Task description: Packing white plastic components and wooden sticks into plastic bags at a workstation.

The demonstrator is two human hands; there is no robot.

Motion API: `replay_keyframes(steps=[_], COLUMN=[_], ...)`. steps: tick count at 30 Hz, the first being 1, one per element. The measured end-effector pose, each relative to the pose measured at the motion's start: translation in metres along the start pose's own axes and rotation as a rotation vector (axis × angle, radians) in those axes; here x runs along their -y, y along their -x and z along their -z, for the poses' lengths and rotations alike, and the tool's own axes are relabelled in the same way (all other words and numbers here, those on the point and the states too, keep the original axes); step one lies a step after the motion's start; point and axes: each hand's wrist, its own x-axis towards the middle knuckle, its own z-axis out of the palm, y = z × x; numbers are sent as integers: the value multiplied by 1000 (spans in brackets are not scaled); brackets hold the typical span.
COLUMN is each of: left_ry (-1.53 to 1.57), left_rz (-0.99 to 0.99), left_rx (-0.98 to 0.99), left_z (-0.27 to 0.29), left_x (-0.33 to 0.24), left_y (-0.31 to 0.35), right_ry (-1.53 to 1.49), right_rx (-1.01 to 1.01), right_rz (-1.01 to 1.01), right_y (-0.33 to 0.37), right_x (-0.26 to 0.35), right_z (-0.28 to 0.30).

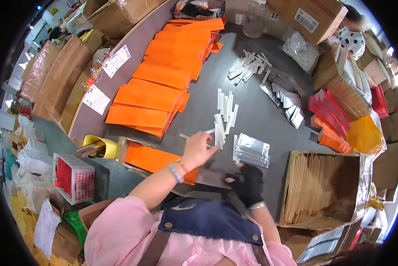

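Note:
My left hand [198, 150], bare with bracelets at the wrist, is closed in a pinch. A thin yellowish stick [184, 136] pokes out of it on the left. Its fingertips are at the near end of a loose row of white strips [225, 111]. My right hand [248, 186], in a black fingerless glove, is smeared by motion. Near its thumb lies a blurred greyish strip [213, 178]; whether the thumb grips it, I cannot tell. Just beyond this hand is a stack of silver packets [252, 150]. Left of the greyish strip, orange sheets [150, 157] lie in a shallow box.
Overlapping orange sheets [161, 75] cover the table's left side. More white strips [247, 66] and silver packets [292, 99] lie farther back. A carton of brown cards [318, 190] stands right, red and orange packets [329, 113] behind it. A yellow container [105, 148] sits left.

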Motion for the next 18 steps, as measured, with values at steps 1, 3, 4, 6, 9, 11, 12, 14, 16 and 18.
replay_keyframes(steps=[1,3,4,6,9,11,12,14,16,18], left_ry=[-116,-235,-214,-157,-121,-177,-179,-159,-142,-199], left_rz=[33,61,105,124,111,39,-135,-421,-609,-673], left_rx=[7,5,35,39,-38,-73,-41,27,1,0], left_z=[-9,-18,-20,-16,-4,-5,-12,-31,-66,-94], left_x=[-2,4,10,26,20,7,-3,-24,-32,-39], left_y=[-16,-31,-37,-42,-48,-52,-55,-61,-73,-84], right_ry=[20,29,-244,-2,80,283,280,224,284,318], right_rx=[-108,-260,-453,-591,-704,-464,-463,-416,-382,-330], right_rz=[-138,-253,-425,-500,-784,-964,-964,-947,-931,-950], right_y=[9,37,53,97,150,161,162,158,157,153], right_x=[-14,-49,-65,-107,-148,-154,-154,-153,-158,-154], right_z=[13,40,44,74,101,111,110,105,105,105])
